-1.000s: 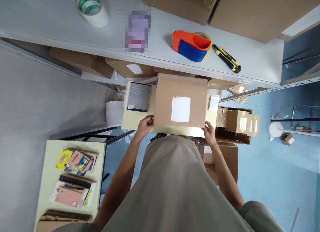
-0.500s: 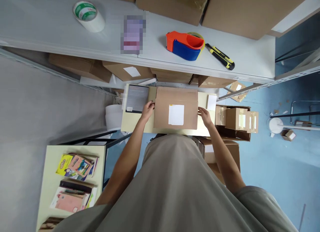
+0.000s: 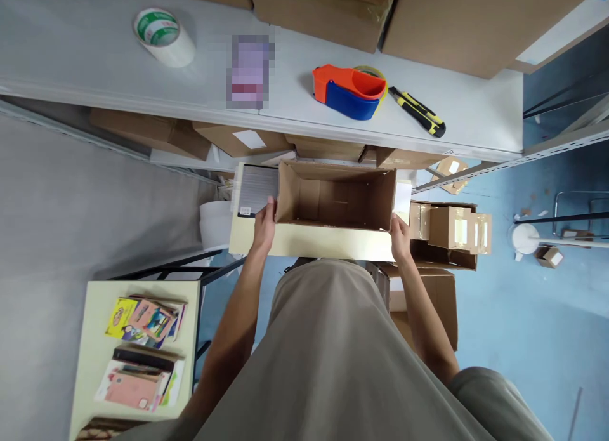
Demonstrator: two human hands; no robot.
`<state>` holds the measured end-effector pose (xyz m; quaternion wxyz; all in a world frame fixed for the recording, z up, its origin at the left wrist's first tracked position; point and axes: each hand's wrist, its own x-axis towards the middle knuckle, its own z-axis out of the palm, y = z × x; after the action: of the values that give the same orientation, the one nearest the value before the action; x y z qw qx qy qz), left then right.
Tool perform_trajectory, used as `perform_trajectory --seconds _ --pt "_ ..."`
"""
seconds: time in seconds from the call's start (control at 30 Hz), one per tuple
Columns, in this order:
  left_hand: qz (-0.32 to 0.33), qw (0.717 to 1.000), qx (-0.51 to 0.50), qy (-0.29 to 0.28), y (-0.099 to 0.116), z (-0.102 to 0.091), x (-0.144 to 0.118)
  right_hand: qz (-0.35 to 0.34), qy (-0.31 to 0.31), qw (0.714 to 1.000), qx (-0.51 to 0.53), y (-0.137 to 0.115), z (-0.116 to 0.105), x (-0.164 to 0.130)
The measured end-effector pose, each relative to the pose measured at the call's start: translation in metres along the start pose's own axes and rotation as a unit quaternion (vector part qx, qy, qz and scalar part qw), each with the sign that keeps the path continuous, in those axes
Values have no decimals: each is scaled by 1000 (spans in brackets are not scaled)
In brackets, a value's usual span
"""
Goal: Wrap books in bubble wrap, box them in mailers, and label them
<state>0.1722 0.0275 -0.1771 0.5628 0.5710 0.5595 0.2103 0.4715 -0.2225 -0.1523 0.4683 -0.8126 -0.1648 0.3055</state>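
An open cardboard box (image 3: 335, 200) stands over the pale table (image 3: 328, 241) in front of me, its inside bare. My left hand (image 3: 264, 226) grips the box's left side near the front corner, thumb at the rim. At the opposite front corner my right hand (image 3: 399, 236) holds the right side in the same way. The fingers behind the walls are partly hidden. A grey, dark-edged flat item with a barcode (image 3: 258, 190) lies left of the box, and a white paper (image 3: 402, 197) lies to its right.
The shelf above bears a tape roll (image 3: 164, 38), an orange and blue tape dispenser (image 3: 351, 92) and a box cutter (image 3: 417, 112). Books (image 3: 143, 320) lie on a side table (image 3: 95, 346) at left. Cardboard boxes (image 3: 445, 225) stand at right.
The box has turned from its labelled face to its open top facing me. Both hands have moved apart and slightly toward me, now gripping its sides.
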Motion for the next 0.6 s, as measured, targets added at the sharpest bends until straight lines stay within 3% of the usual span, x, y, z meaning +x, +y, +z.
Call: perform_trajectory --seconds 0.1,0.2,0.4,0.53,0.6 --pt "-33 999 -22 -34 1 0 -5 21 -9 999 -28 2 5 4" --pt "-9 998 -5 -61 2 5 -5 34 -35 998 -36 4 12 9" --pt "-41 998 -45 -35 -12 1 6 34 -37 999 -6 7 14 16" --pt "-85 985 -138 -59 -37 -24 16 -99 67 993 -24 -13 2 15" --pt "-81 985 -151 -23 -54 -43 27 -187 103 976 -40 -39 1 6"
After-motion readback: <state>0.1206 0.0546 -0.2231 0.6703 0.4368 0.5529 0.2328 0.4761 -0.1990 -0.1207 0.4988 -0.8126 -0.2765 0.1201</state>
